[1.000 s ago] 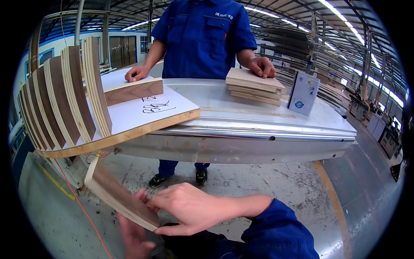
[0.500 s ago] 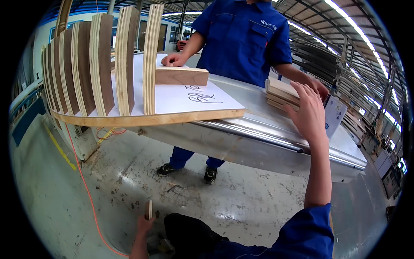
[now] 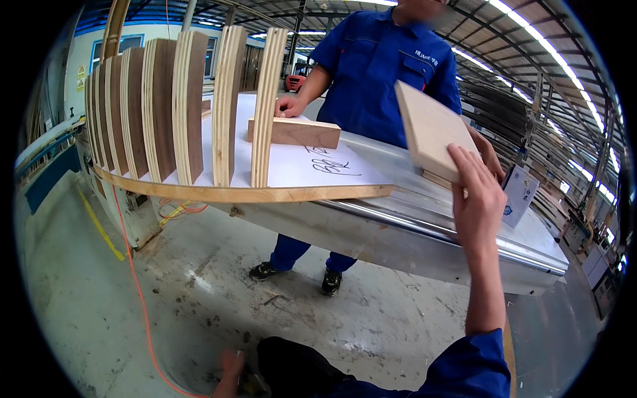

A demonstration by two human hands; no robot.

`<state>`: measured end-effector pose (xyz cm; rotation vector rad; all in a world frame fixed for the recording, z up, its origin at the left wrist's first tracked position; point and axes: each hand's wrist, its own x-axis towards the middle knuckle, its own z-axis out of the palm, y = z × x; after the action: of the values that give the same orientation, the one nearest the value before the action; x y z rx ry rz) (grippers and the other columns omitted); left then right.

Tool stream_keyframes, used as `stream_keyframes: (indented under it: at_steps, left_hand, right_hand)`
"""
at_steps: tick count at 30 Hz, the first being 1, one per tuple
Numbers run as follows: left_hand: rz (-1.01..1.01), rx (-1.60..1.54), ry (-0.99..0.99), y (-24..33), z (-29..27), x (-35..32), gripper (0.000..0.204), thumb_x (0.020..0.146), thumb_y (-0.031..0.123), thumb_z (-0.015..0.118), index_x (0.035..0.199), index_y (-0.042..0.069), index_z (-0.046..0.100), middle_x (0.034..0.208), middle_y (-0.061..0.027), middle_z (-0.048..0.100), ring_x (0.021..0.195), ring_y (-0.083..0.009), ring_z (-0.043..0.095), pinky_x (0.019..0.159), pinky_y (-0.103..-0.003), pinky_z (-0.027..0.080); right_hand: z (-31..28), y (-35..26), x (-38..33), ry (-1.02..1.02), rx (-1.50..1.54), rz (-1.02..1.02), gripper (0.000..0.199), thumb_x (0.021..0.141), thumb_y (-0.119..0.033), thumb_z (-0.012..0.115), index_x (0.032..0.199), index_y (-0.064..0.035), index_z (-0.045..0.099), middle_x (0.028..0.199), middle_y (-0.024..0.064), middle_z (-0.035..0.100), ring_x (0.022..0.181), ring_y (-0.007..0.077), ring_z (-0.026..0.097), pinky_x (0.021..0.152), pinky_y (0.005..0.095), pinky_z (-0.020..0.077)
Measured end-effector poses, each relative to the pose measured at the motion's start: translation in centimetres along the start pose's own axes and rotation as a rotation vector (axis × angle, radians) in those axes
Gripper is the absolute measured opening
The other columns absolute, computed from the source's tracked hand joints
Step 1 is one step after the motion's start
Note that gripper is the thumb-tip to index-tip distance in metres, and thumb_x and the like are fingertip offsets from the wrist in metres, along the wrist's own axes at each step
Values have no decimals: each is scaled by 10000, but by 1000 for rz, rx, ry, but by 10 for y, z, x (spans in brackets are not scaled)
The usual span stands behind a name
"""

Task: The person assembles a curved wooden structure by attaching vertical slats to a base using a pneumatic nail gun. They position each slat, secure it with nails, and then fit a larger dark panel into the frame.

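Note:
My right hand (image 3: pixel 480 202) grips a flat, light wooden panel (image 3: pixel 434 132) by its near corner, raised and tilted above the metal table (image 3: pixel 424 219). Beneath it, part of a stack of similar panels (image 3: pixel 436 178) shows. Low in the view, my left hand (image 3: pixel 231 364) hangs beside my dark-clad leg; it is blurred, and its fingers and any contents are unclear. On a white-topped board (image 3: pixel 279 194), several plywood pieces (image 3: pixel 188 109) with dark brown faces stand on end in a curved row. A brown-faced wooden block (image 3: pixel 306 134) lies right of them.
Across the table stands a co-worker in blue (image 3: pixel 381 73), one hand (image 3: pixel 290 106) near the block, the other (image 3: pixel 488 156) behind my raised panel. A white printed box (image 3: pixel 518 196) stands at the table's right. An orange cable (image 3: pixel 136 292) runs over the floor.
My right hand has closed on a panel and lifted it off the stack. My left hand has dropped lower, and the narrow wooden piece it held no longer shows clearly. The view has shifted slightly.

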<state>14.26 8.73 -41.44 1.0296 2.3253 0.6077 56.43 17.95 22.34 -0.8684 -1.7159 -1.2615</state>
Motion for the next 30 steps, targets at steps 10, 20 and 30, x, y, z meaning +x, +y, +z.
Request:
stream_keyframes:
  at_steps: [10, 20, 30]
  left_hand:
    - [1386, -948, -205, 371, -348, -221, 564, 952, 144, 704, 1425, -53, 468, 1251, -139, 666, 1146, -219, 655, 989, -351, 511]
    - [1371, -1053, -180, 458, -398, -255, 487, 992, -7, 557, 1440, -47, 369, 1262, -162, 624, 1149, -174, 624, 992, -331, 505]
    - [1498, -792, 331, 470, -401, -239, 574, 937, -54, 588, 1479, -47, 397, 1315, -179, 591, 1231, -226, 596, 1077, -364, 463]
  right_hand:
    - [19, -91, 7, 466, 307, -147, 326, 802, -157, 707, 1119, -128, 779, 987, 92, 749, 998, 393, 713, 965, 540, 554]
    - [-16, -50, 14, -59, 632, -17, 873, 728, -190, 843, 1499, -77, 450, 1524, 207, 431, 1399, 416, 444, 1167, 529, 371]
    - [28, 1, 71, -552, 1959, 669, 517, 926, -228, 775, 1332, -13, 537, 1263, 104, 656, 1192, 173, 613, 1052, 368, 481]
